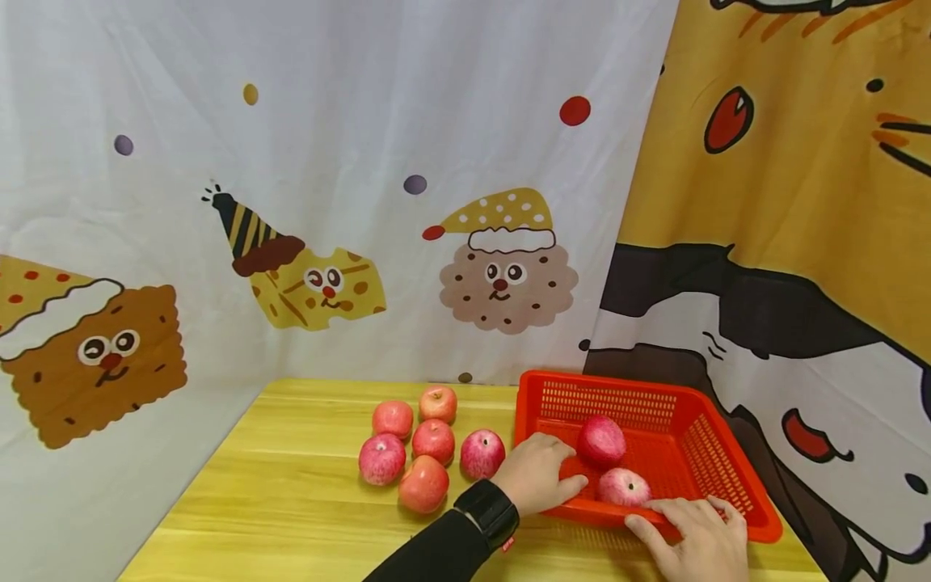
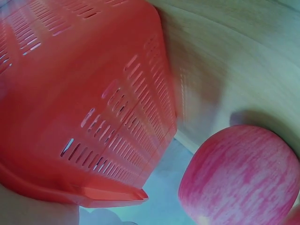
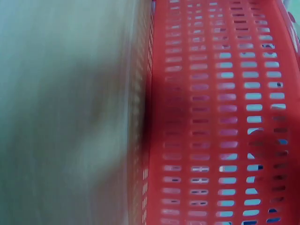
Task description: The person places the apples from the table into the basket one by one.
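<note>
A red plastic basket (image 1: 727, 485) with slotted walls holds two red apples, a darker apple (image 1: 601, 441) and a paler apple (image 1: 624, 487) near its front wall. My left hand (image 1: 534, 473) reaches over the basket's front left corner, thumb and fingers spread apart beside the apples, with nothing between them. On the front rim, my right hand (image 1: 694, 533) grips the basket, thumb on the near side and fingers over the edge. A streaked apple (image 2: 241, 176) stands on the table just outside the basket, close to my left wrist.
Several more apples (image 1: 433, 441) stand in a loose group on the wooden table (image 1: 291, 461), left of the basket. Behind the table hangs a white curtain (image 1: 349, 121) with cartoon prints. A yellow and black printed cloth (image 1: 800, 202) hangs close along the basket's right side.
</note>
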Tool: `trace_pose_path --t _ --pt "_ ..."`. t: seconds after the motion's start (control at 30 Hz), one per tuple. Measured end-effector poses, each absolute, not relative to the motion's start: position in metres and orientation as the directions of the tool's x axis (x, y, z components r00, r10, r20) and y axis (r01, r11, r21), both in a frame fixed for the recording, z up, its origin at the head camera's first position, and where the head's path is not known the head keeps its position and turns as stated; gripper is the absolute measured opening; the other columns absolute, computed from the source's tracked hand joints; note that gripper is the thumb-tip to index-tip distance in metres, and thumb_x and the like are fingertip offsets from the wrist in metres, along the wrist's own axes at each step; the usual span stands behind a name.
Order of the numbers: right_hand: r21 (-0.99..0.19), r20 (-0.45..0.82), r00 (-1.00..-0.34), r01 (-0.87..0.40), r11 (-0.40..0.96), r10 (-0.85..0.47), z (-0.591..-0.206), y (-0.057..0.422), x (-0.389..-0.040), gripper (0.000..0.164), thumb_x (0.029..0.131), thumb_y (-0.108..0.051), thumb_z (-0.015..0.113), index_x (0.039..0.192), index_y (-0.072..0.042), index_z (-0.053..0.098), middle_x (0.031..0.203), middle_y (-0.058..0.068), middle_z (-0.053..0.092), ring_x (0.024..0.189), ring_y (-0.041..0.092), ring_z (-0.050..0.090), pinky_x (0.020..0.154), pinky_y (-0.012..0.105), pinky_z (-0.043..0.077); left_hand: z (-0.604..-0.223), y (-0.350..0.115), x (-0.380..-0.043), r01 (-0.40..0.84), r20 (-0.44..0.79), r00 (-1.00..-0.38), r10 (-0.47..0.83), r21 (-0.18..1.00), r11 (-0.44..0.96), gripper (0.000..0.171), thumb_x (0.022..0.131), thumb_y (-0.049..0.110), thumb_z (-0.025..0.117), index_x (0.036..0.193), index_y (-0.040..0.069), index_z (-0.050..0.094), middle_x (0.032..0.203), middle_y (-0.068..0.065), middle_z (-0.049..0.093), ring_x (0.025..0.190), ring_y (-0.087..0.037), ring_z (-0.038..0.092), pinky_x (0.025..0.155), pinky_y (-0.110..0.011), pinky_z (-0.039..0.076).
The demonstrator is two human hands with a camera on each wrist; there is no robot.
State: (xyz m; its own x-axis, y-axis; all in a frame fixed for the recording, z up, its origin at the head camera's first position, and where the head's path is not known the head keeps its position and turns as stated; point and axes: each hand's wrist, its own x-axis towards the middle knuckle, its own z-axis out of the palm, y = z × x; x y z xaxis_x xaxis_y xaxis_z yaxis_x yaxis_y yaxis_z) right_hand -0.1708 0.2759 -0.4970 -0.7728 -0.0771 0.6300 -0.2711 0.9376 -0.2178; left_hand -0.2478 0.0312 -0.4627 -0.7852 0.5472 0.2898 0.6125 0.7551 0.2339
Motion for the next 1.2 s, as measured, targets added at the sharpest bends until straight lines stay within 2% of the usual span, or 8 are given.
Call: trace_pose_path --t 0.13,0.37,0.5,0.77,0.83,1.0,1.1,1.2 --pt "-0.214 0.64 -0.764 -0.281 0.936 -0.083 -0.499 0.279 -0.171 0.046 0.069 -0.062 0.078 0.081 -0.018 0.075 0.08 0.003 0.073 0.08 0.029 0.057 0.085 0.058 0.03 -0.464 0.032 -0.248 0.611 0.296 -0.786 0.543 0.235 0.756 0.045 0.092 0.053 0.06 0.119 0.018 0.071 0.114 0.006 0.066 0.105 -0.011 0.053 0.092 -0.027 0.05" --pt "-0.177 0.713 -0.691 -0.338 0.925 -0.116 -0.502 0.279 -0.174 0.041 0.063 -0.054 0.085 0.078 -0.018 0.075 0.074 0.001 0.072 0.075 0.026 0.058 0.077 0.052 0.031 -0.464 0.032 -0.249 0.603 0.315 -0.788 0.528 0.228 0.764 0.042 0.092 0.05 0.061 0.119 0.02 0.07 0.115 0.006 0.066 0.107 -0.011 0.053 0.094 -0.028 0.049" --pt "-0.166 0.724 -0.68 -0.341 0.925 -0.12 -0.503 0.28 -0.175 0.042 0.062 -0.055 0.085 0.077 -0.017 0.075 0.074 0.001 0.072 0.073 0.026 0.059 0.076 0.051 0.032 -0.463 0.032 -0.249 0.608 0.32 -0.786 0.529 0.245 0.755 0.043 0.092 0.048 0.062 0.124 0.019 0.067 0.118 0.005 0.065 0.109 -0.011 0.053 0.096 -0.029 0.048" --pt "-0.155 0.723 -0.679 -0.337 0.929 -0.126 -0.5 0.279 -0.176 0.044 0.062 -0.057 0.083 0.076 -0.017 0.074 0.072 0.002 0.071 0.073 0.027 0.059 0.075 0.052 0.033 -0.469 0.023 -0.241 0.644 0.471 -0.742 0.477 0.305 0.701 0.052 0.094 0.04 0.063 0.137 0.013 0.052 0.13 0.0 0.055 0.115 -0.009 0.049 0.098 -0.03 0.048" --pt "-0.157 0.721 -0.681 -0.34 0.927 -0.128 -0.5 0.278 -0.176 0.044 0.062 -0.056 0.084 0.077 -0.016 0.074 0.073 0.002 0.071 0.073 0.027 0.059 0.076 0.053 0.033 -0.471 0.018 -0.238 0.64 0.481 -0.74 0.469 0.29 0.712 0.056 0.094 0.042 0.061 0.14 0.012 0.048 0.135 -0.002 0.052 0.121 -0.011 0.046 0.1 -0.031 0.047" --pt "-0.188 0.684 -0.724 -0.301 0.935 -0.096 -0.499 0.277 -0.174 0.045 0.064 -0.06 0.082 0.077 -0.018 0.074 0.074 0.003 0.071 0.075 0.028 0.059 0.078 0.054 0.032 -0.476 -0.009 -0.232 0.584 0.419 -0.786 0.454 0.263 0.768 0.074 0.096 0.056 0.052 0.15 0.01 0.035 0.15 -0.007 0.038 0.136 -0.017 0.029 0.107 -0.041 0.039" --pt "-0.203 0.66 -0.747 -0.271 0.941 -0.073 -0.499 0.277 -0.172 0.045 0.066 -0.062 0.08 0.077 -0.019 0.074 0.075 0.003 0.071 0.078 0.029 0.059 0.08 0.055 0.032 -0.477 -0.036 -0.23 0.548 0.407 -0.802 0.437 0.21 0.81 0.08 0.096 0.066 0.042 0.15 0.007 0.036 0.151 -0.011 0.037 0.138 -0.025 0.025 0.111 -0.047 0.032" --pt "-0.202 0.638 -0.766 -0.266 0.943 -0.08 -0.498 0.276 -0.172 0.045 0.068 -0.063 0.078 0.078 -0.019 0.074 0.076 0.003 0.071 0.08 0.029 0.058 0.081 0.056 0.032 -0.478 -0.068 -0.223 0.483 0.407 -0.827 0.387 0.164 0.86 0.085 0.094 0.069 0.042 0.148 0.004 0.039 0.149 -0.016 0.039 0.138 -0.035 0.022 0.113 -0.054 0.025"
